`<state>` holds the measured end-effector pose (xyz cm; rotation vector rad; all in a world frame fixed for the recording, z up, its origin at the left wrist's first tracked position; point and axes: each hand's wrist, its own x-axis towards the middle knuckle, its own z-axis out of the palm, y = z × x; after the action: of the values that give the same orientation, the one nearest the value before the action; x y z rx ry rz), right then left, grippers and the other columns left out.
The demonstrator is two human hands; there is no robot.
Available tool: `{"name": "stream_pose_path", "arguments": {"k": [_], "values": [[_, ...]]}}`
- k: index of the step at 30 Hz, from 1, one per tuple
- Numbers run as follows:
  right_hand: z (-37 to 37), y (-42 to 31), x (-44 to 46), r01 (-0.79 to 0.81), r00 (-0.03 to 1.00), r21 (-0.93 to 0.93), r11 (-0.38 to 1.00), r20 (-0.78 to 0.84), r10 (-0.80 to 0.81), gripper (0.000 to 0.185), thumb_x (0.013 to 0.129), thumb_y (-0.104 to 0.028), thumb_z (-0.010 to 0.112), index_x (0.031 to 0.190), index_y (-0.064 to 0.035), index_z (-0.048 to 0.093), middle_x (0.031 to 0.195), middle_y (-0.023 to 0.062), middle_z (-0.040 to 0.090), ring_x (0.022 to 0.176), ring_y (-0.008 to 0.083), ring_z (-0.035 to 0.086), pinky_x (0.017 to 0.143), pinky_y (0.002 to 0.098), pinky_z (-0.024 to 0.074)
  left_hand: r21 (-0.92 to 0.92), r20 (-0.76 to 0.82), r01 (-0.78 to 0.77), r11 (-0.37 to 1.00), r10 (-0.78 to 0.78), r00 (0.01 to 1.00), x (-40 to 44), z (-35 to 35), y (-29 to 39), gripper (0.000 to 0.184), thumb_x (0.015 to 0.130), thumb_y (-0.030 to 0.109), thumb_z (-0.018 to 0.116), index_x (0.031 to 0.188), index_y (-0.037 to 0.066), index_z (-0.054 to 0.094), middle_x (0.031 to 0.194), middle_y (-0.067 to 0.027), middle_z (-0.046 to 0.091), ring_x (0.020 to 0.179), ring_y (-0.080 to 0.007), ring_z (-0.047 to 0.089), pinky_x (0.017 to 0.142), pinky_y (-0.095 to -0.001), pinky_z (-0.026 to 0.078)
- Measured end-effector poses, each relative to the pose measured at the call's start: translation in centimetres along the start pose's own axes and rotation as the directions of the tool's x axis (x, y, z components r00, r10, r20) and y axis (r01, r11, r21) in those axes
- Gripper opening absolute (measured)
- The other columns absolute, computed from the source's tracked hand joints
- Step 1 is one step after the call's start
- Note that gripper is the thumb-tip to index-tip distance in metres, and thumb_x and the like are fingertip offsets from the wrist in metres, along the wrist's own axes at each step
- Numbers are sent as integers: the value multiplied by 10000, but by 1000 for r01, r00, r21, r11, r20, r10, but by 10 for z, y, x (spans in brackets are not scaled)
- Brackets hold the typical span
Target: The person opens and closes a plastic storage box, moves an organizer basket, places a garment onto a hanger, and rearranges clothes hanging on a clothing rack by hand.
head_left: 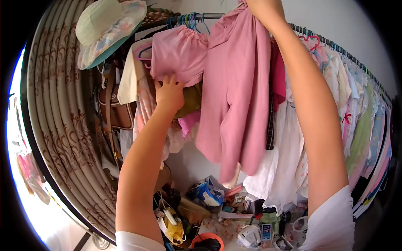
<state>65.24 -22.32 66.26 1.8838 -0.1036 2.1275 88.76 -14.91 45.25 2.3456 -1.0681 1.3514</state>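
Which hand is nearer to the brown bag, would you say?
The left hand is nearer, just to the right of the brown bag; the right hand is farther off, up at the top of the long pink garment.

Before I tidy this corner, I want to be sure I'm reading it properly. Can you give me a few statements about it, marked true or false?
1. The left hand is at the short, gathered pink garment. True.
2. The right hand is lower than the left. False: it is higher, near the top edge of the view.
3. The wide-brimmed hat is beside the patterned curtain. True.
4. The brown bag is above the hat. False: it is below it.
5. The orange container holds something dark. True.
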Motion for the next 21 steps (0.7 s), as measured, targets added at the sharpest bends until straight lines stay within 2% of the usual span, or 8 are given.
{"name": "stream_pose_path", "arguments": {"k": [6,9,12,14,16,19,20,21], "values": [[58,21,4,-100,994,-283,954,22,111,206,807,-111,487,747,-9,655,856,200,650,769,367,632,677,461,506,36,-23,-52,998,53,998,-11,-2,-4,384,765,188,561,1149,180,570,1355,-76,402,1296,-264,309,1074,-543,148],[58,20,-22,-21,977,-304,953,195,83,187,775,-109,480,804,-38,651,862,179,651,813,355,622,753,416,498,-24,-107,-127,992,124,987,-14,0,-11,393,741,174,575,1133,167,575,1340,-74,411,1296,-266,306,1080,-535,144],[55,19,-38,79,934,-224,971,357,6,233,759,-177,497,889,-76,663,869,194,645,831,395,609,756,438,492,9,-295,-208,978,202,934,-18,-16,-10,329,724,149,574,1051,152,609,1196,-70,528,1183,-258,445,1031,-495,269],[51,8,-52,141,831,-263,955,555,30,219,752,-181,506,849,-80,673,928,160,653,906,345,612,776,439,488,-274,-203,-241,931,189,961,-17,-40,-11,235,718,122,568,945,129,627,979,-74,602,985,-271,555,907,-424,401],[30,-29,-66,397,849,-497,772,518,-102,228,752,-167,519,911,-109,673,1045,112,637,1067,268,562,880,438,444,-332,-380,-248,910,112,918,-19,-67,-9,190,720,111,566,901,120,623,897,-76,598,907,-283,565,847,-400,424],[60,-45,-69,718,696,-152,679,194,-691,286,770,-177,539,1041,-138,621,1080,67,610,1098,218,523,970,437,367,-407,-677,-308,860,-58,733,-8,-96,-15,137,733,53,545,869,55,561,841,-127,559,854,-319,541,776,-386,439],[81,-44,-67,833,553,-30,553,-5,-833,306,773,-181,548,1072,-145,601,1066,60,610,1078,220,529,975,436,356,-437,-719,-339,833,-98,688,-1,-100,-21,154,740,38,535,894,37,539,851,-139,550,862,-326,532,773,-402,435],[90,-44,-67,831,556,-27,556,-8,-831,306,773,-181,548,1072,-145,601,1066,60,610,1078,220,529,975,436,356,-435,-717,-337,835,-95,690,3,-100,-26,154,740,38,535,894,37,539,851,-139,550,862,-326,532,773,-402,435]]}}
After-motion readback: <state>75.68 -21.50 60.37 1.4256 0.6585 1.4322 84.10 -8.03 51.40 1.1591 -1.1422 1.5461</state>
